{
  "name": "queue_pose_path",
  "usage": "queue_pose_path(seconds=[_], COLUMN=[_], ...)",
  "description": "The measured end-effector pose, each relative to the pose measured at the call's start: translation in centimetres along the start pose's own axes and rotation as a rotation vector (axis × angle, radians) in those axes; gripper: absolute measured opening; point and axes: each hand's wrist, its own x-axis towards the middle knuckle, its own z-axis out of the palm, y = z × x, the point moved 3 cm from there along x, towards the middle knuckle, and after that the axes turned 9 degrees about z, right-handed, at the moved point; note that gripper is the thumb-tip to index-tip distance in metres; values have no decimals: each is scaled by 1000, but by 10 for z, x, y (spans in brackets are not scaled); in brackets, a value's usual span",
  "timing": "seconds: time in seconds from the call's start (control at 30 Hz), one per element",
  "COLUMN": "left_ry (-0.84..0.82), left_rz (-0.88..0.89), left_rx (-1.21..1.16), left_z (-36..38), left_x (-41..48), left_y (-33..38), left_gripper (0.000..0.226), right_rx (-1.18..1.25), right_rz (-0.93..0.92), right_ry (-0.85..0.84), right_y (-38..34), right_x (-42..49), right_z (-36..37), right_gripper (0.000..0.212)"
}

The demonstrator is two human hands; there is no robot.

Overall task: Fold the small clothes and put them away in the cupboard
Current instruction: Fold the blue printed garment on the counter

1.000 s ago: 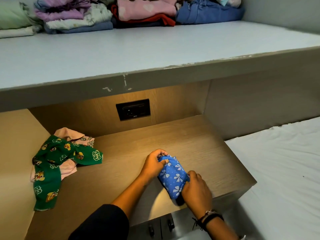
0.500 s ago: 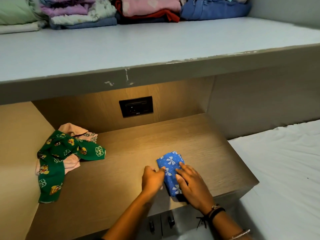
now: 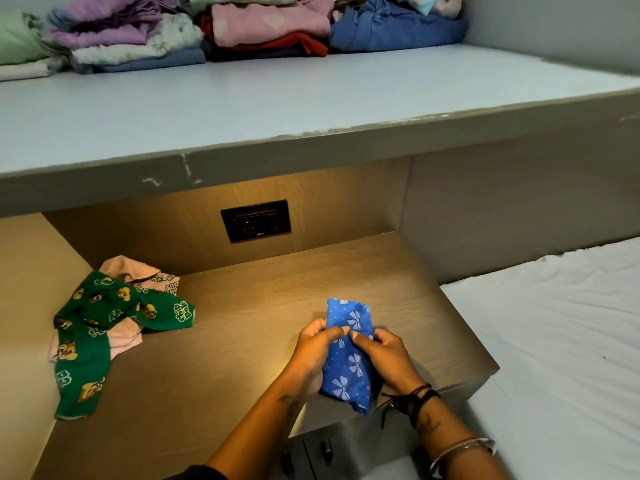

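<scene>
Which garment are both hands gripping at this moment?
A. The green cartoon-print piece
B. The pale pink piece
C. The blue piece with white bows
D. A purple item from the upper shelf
C: the left hand and right hand both pinch the folded blue piece with white bows over the wooden surface, while the green cartoon-print piece lies untouched to the left.

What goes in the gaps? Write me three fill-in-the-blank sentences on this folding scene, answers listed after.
1. Both hands, left hand and right hand, grip a blue cloth printed with white ____.
2. The green cartoon-print garment lies partly over a ____ one.
3. The black socket panel sits in the niche's ____ wall.

Answers: bows; pink; back
</scene>
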Motion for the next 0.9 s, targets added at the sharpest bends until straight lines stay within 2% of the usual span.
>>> queue_pose_path(seconds=[0.1, 0.17, 0.27, 0.4, 0.5, 0.53, 0.6, 0.67, 0.7, 0.77, 0.83, 0.9], left_ry=[-51, -64, -28, 109, 158, 159, 117, 5, -98, -296, -387, -415], left_rz=[2, 4, -1, -29, 83, 181, 412, 574, 603, 572, 526, 505], left_rx=[-163, -207, -206, -124, 158, 342, 874, 1278, 1377, 1453, 1503, 1558], left_z=[20, 38, 71, 108, 126, 127, 126, 123, 120, 113, 106, 103], left_x=[2, 5, 14, 31, 33, 33, 33, 34, 37, 44, 51, 56], left_y=[-1, -5, -16, -39, -48, -50, -54, -59, -63, -72, -78, -78], left_gripper=[27, 28, 23, 24, 34, 40, 56, 59, 57, 56, 60, 65], right_rx=[191, 266, 271, 38, -190, -312, -674, -1010, -1128, -1355, -1419, -1393], right_rz=[29, 38, 4, -99, -145, -184, -304, -470, -525, -517, -423, -396], right_ry=[-116, -151, -26, 161, 249, 287, 389, 491, 477, 346, 225, 193], right_y=[-11, -19, -30, -42, -39, -38, -36, -35, -31, -16, 1, 4], right_x=[-5, -5, -1, 13, 29, 34, 40, 42, 46, 52, 56, 60], right_z=[-20, -37, -72, -114, -126, -129, -134, -137, -138, -138, -143, -149], right_gripper=[36, 35, 34, 21, 17, 21, 35, 44, 48, 54, 63, 75])
